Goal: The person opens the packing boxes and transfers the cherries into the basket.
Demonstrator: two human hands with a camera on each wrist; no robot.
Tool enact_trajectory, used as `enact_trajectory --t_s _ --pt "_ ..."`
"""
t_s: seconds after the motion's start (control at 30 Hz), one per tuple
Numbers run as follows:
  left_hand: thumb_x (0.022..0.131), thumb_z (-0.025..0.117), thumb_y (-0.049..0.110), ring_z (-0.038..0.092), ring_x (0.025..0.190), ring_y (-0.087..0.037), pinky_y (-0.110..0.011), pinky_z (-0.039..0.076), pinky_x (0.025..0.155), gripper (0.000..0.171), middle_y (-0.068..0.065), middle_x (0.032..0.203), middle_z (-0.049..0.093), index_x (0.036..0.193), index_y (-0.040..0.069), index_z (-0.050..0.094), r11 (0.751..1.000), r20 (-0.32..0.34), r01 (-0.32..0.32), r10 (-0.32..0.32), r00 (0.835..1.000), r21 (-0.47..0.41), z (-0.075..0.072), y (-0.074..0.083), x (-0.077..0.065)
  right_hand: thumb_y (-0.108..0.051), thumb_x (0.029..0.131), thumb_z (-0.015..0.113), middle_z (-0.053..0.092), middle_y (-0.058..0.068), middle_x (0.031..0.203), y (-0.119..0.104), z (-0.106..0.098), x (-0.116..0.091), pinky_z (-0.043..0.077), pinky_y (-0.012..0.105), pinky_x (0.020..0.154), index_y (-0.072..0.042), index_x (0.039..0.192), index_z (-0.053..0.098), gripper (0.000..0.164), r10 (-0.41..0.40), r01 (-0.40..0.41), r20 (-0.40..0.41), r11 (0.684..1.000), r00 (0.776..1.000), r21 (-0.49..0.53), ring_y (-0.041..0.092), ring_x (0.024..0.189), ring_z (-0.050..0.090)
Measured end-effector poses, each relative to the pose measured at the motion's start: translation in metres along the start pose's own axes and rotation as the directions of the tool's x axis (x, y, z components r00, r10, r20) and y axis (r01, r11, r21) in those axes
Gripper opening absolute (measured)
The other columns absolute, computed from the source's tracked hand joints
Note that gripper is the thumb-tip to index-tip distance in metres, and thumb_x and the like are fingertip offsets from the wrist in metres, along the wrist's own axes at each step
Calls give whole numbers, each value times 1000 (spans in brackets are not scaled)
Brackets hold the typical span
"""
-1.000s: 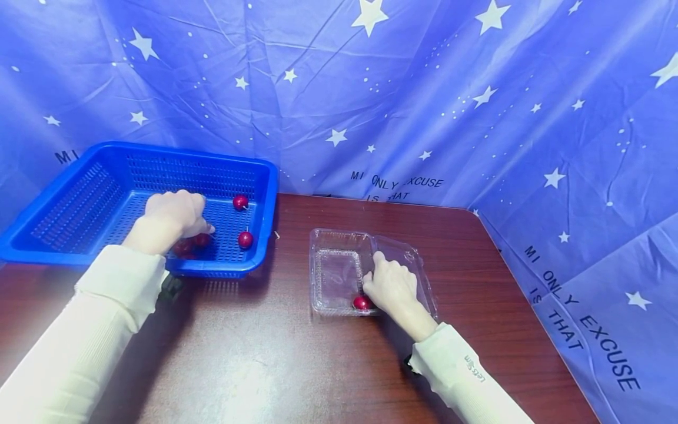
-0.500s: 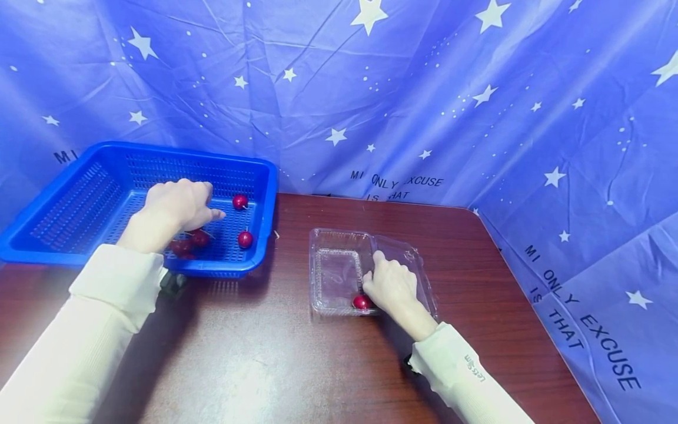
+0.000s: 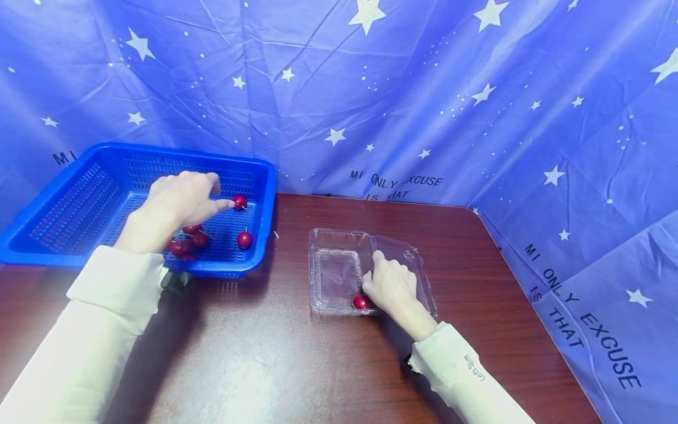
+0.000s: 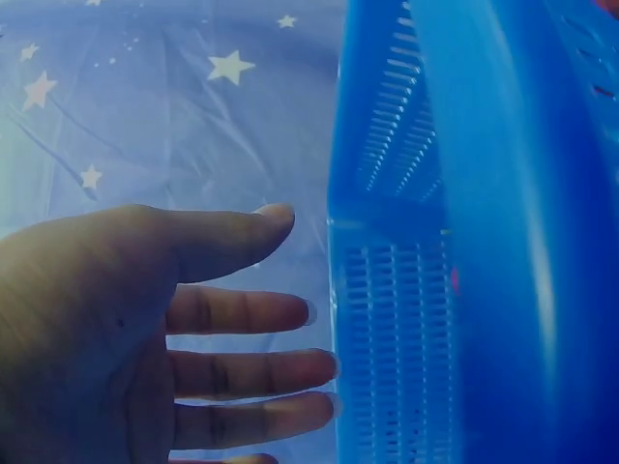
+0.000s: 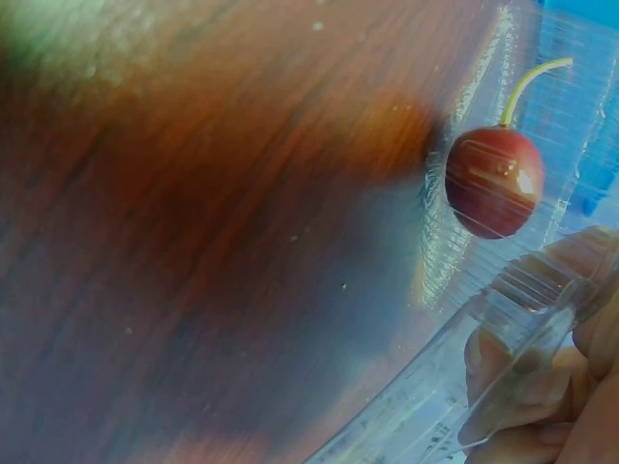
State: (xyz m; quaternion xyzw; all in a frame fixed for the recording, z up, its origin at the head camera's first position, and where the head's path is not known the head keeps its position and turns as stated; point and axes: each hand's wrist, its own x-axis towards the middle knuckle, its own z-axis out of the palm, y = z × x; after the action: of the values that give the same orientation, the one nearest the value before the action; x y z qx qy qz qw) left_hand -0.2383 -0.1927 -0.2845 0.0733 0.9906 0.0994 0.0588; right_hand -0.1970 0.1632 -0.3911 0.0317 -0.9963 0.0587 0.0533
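My left hand [image 3: 182, 203] hovers over the blue plastic basket [image 3: 267, 224], its thumb overlapping the cherry [image 3: 241, 202] at the back right. In the left wrist view the fingers of that hand [image 4: 232, 333] are spread and straight, holding nothing. Below it lies a cluster of red cherries [image 3: 198, 239], partly hidden by the wrist, and one more cherry [image 3: 245, 239] sits apart near the basket's right wall. My right hand [image 3: 392, 285] grips the clear plastic clamshell box [image 3: 339, 274] where base and lid join. One stemmed cherry [image 5: 493, 182] is in the box's near corner.
Basket and box stand on a dark red wooden table [image 3: 254, 353], with bare tabletop between them. The box's lid [image 3: 408, 253] is folded open to the right. A blue star-patterned curtain [image 3: 318, 88] hangs behind the table and along its right side.
My left hand has risen from the cherry cluster and shifted toward the back, its thumb stretching out rightward; more of the cluster now shows. My right hand and the box have stayed put.
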Motion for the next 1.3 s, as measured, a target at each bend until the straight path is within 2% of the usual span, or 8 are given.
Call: enact_trajectory --t_s 0.17,0.33,0.6,0.77,1.03,1.2,1.3 --pt "91 57 46 55 110 -46 -67 43 85 51 -29 118 63 119 3 59 997 -29 -79 80 996 24 1 12 -1 -22 79 57 71 25 75 0 0 0 49 53 49 -6 84 53 18 -3 3 -2 1000 1000 -1 42 64 64" --pt "90 59 46 56 109 -41 -65 42 86 48 -23 110 63 114 6 61 984 -35 -173 175 984 43 1 25 -2 -23 79 56 71 25 76 0 0 1 49 53 49 -6 85 53 18 3 -3 5 1000 1000 -4 42 65 64" --pt "90 60 46 58 109 -43 -65 40 93 49 -22 113 64 117 6 61 966 -95 -253 257 962 47 2 39 -7 -23 79 56 71 24 76 1 1 1 49 53 50 -6 85 53 18 3 -3 8 1000 1000 -4 42 65 64" --pt "89 60 49 60 102 -40 -61 42 91 49 -18 110 65 116 8 62 937 -121 -343 350 929 74 12 55 -6 -22 78 56 71 24 76 1 1 2 48 53 49 -6 85 52 18 1 -1 8 1000 1000 -4 42 65 64" --pt "87 63 46 61 104 -35 -57 41 98 48 -15 107 66 116 8 63 869 -157 -480 493 855 119 30 78 -4 -22 78 56 70 23 74 1 1 2 47 52 48 -6 83 51 16 0 0 10 1000 1000 -1 41 63 63" --pt "87 63 46 61 103 -34 -55 42 96 49 -14 106 67 119 9 63 830 -175 -538 557 812 147 38 91 -5 -21 78 56 69 23 72 1 1 2 47 51 47 -7 82 51 16 -1 1 10 1000 1000 3 41 62 63" --pt "87 63 45 61 102 -33 -54 43 97 48 -13 106 66 119 10 62 811 -176 -561 585 792 169 44 100 -6 -22 78 56 69 23 73 2 1 2 47 51 47 -7 83 52 16 2 -2 14 1000 1000 3 40 62 63"
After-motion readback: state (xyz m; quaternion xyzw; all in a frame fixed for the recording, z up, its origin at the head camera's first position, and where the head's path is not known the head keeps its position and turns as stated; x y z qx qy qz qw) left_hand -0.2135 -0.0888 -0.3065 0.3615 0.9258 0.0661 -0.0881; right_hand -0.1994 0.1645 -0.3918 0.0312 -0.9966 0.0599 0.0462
